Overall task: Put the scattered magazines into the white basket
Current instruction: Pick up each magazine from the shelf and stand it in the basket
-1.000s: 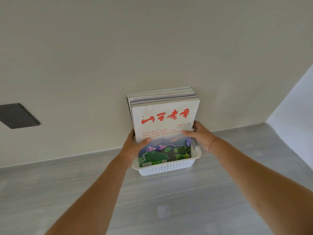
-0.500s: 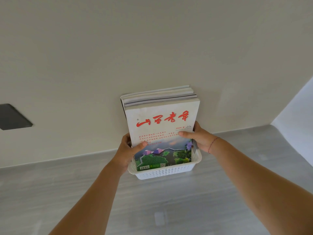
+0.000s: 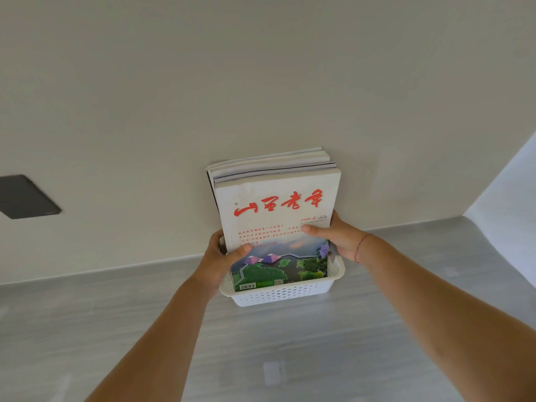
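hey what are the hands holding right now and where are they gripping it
Both hands hold the stack of magazines standing upright in the white basket: left hand on its lower left edge, right hand on its right edge.

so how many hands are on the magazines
2: left hand grips the stack's left edge, right hand its right edge. The magazines stand upright in the basket.

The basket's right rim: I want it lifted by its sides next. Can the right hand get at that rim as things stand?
Probably yes. The right hand already sits at the right edge of the magazines, just above the basket rim, and nothing lies between them. It would have to let go of the magazines first.
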